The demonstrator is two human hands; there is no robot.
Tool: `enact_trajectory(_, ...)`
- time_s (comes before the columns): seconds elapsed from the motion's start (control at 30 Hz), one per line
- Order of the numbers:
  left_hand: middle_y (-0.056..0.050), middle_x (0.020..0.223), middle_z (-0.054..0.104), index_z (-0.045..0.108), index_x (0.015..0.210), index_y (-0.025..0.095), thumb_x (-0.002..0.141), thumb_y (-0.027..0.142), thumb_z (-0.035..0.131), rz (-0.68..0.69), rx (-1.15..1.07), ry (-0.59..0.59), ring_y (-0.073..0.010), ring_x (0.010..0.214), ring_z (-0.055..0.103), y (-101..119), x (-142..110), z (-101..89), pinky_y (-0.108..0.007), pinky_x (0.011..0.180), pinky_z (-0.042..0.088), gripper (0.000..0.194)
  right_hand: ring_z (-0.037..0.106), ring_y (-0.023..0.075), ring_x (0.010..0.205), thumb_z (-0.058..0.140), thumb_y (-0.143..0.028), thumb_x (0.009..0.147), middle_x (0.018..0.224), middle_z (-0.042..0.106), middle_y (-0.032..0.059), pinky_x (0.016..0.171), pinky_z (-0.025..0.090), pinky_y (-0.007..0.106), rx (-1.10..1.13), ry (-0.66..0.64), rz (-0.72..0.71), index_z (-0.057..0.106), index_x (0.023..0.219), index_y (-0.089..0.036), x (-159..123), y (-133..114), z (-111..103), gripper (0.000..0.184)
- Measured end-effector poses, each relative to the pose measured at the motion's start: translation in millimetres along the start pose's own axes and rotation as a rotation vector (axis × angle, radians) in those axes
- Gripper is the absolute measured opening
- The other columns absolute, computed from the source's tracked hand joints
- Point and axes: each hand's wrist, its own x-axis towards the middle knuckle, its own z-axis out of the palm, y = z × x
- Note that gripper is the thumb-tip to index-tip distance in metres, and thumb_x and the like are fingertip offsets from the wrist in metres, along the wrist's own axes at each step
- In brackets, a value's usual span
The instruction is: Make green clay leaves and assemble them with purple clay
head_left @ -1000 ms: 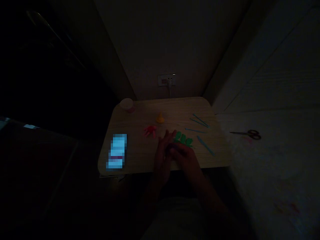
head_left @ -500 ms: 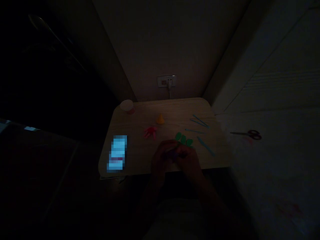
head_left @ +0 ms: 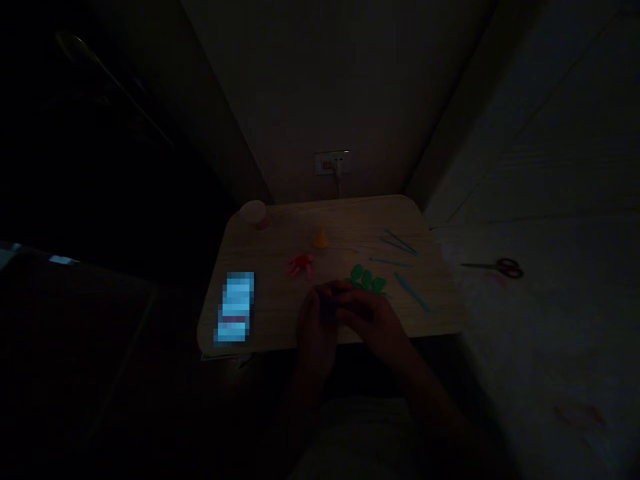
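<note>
In the dim light my left hand (head_left: 315, 323) is closed around a dark purple lump (head_left: 328, 308) that looks like modelling clay. The fingers of my right hand (head_left: 375, 323) press against its right side. Both hands meet just above the front part of the small wooden table (head_left: 277, 313). Right behind them lie several green leaf-like clay pieces (head_left: 367, 279). A pink clay figure with finger-like arms (head_left: 301, 265) lies to the back left, and an orange cone-shaped piece (head_left: 321, 238) stands behind it. The lump's exact shape is hidden by my fingers and the dark.
Blue modelling tools (head_left: 414, 292) lie on the table's right side. A glowing phone (head_left: 235, 308), blurred into blocks, is at the front left, and a paper cup (head_left: 256, 215) at the back left. Scissors (head_left: 507, 268) lie on a pale surface to the right. A wall socket (head_left: 333, 163) holds a plug.
Both hands have shifted slightly, the purple lump moving a little to the left with them. My right fingers now stretch further across it. More of the green pieces shows.
</note>
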Motion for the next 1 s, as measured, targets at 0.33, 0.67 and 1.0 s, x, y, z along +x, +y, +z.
enact_trajectory(0.33,-0.009,0.113,0.07,0.08,0.097,0.022,0.093,0.06,0.065,0.332,0.421,-0.151,-0.0249,0.109,0.065,1,0,-2.4,-0.033,0.094,0.052,0.041,0.073,0.0228,0.078,0.081,-0.032,0.075,0.086,0.08,0.0025,0.073,0.06,0.036,-0.148,0.108,-0.033,0.081,0.094,-0.024,-1,4,2,0.021)
enact_trajectory(0.67,-0.007,0.096,0.079,0.085,0.097,0.03,0.075,0.03,0.088,0.452,0.824,-0.356,-0.0257,0.09,0.071,38,7,-22.5,-0.036,0.084,0.055,0.023,0.068,0.0194,0.069,0.08,-0.031,0.076,0.076,0.076,0.0017,0.063,0.052,0.03,-0.234,0.124,-0.155,0.082,0.081,-0.025,0,6,-13,0.009)
enact_trajectory(1.0,0.001,0.06,0.063,0.069,0.056,0.02,0.07,0.023,0.086,0.411,0.791,-0.146,-0.0136,0.06,0.054,33,11,-22.1,-0.024,0.059,0.042,0.022,0.055,0.0163,0.056,0.085,-0.052,0.075,0.059,0.064,-0.0001,0.052,0.041,0.028,-0.346,0.134,-0.135,0.073,0.064,-0.022,-3,9,-2,0.034)
